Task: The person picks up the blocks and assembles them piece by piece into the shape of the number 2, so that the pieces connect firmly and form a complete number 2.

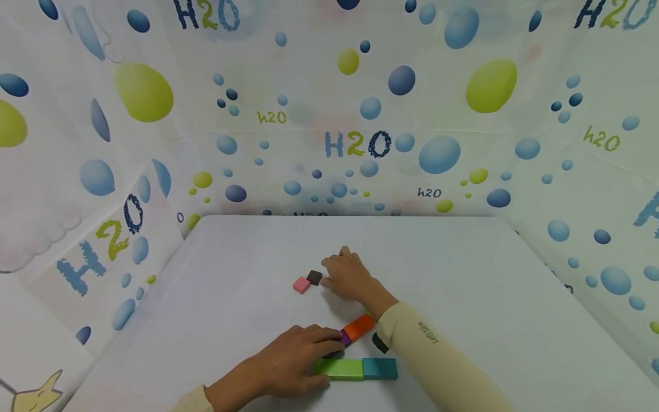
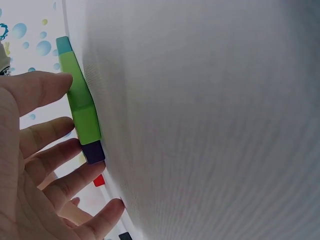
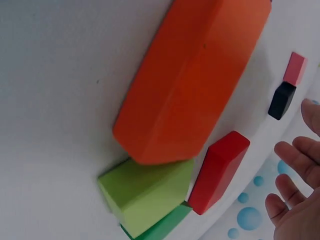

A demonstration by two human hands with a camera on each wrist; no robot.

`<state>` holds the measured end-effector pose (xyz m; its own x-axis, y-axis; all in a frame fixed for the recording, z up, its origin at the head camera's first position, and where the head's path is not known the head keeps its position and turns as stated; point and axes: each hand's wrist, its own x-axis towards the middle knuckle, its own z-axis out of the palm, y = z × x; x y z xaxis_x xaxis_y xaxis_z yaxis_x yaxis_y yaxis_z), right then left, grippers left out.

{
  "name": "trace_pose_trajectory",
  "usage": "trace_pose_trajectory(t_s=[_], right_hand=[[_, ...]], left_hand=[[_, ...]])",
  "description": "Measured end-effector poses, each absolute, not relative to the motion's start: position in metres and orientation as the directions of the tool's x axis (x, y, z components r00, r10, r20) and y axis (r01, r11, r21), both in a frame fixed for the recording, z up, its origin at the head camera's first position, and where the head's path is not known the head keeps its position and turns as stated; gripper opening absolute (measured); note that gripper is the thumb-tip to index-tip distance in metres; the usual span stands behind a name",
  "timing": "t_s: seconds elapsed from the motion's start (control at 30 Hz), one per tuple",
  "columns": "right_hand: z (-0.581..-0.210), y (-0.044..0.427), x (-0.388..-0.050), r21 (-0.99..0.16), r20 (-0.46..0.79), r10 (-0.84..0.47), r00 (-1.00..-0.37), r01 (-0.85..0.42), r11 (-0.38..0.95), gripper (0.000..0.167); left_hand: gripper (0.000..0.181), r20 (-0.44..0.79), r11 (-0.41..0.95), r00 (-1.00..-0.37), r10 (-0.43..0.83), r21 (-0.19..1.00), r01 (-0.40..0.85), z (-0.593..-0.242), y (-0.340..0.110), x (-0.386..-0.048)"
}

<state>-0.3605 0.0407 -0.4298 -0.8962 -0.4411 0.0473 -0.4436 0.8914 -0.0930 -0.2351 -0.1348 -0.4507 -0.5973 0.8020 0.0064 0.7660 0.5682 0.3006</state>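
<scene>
My left hand (image 1: pixel 290 360) rests by the near row of wooden blocks, its fingers loosely extended. Its thumb touches a light green block (image 1: pixel 346 369), which lies end to end with a teal block (image 1: pixel 380 368). Its fingertips are at a purple block (image 1: pixel 345 337) joined to an orange block (image 1: pixel 359 327). Farther forward, my right hand (image 1: pixel 347 277) hovers with nothing held, just right of a small black block (image 1: pixel 314 277). A pink block (image 1: pixel 301 285) touches the black one. The right wrist view also shows a red block (image 3: pixel 220 172) beside another light green block (image 3: pixel 150 195).
A darker green block (image 3: pixel 162 222) lies against the light green one in the right wrist view. Under the right sleeve (image 1: pixel 432 349) a dark object (image 1: pixel 380 342) partly shows. The white table (image 1: pixel 463 274) ends at a patterned cloth backdrop (image 1: pixel 309 74).
</scene>
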Motion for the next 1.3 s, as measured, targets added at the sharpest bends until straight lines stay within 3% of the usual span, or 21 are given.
trace_pose_trajectory(t_s=[0.37,0.9,1.03,1.3], right_hand=[[-0.448,0.032,-0.366,-0.049,0.011,-0.459,-0.888,-0.459,0.887,0.039],[-0.443,0.022,-0.366,0.044,-0.017,-0.424,-0.906,-0.424,0.905,0.043],[-0.443,0.022,-0.366,0.062,-0.023,-0.428,-0.904,-0.428,0.902,0.037],[-0.442,0.020,-0.367,0.023,-0.021,-0.407,-0.913,-0.407,0.913,0.040]], left_hand=[[0.045,0.012,0.574,-0.604,0.797,0.294,0.764,-0.451,-0.134,-0.233],[0.044,0.020,0.568,-0.599,0.801,0.292,0.769,-0.446,-0.134,-0.231],[0.044,0.009,0.575,-0.605,0.796,0.298,0.762,-0.447,-0.134,-0.231],[0.044,0.002,0.577,-0.607,0.795,0.309,0.756,-0.448,-0.134,-0.232]])
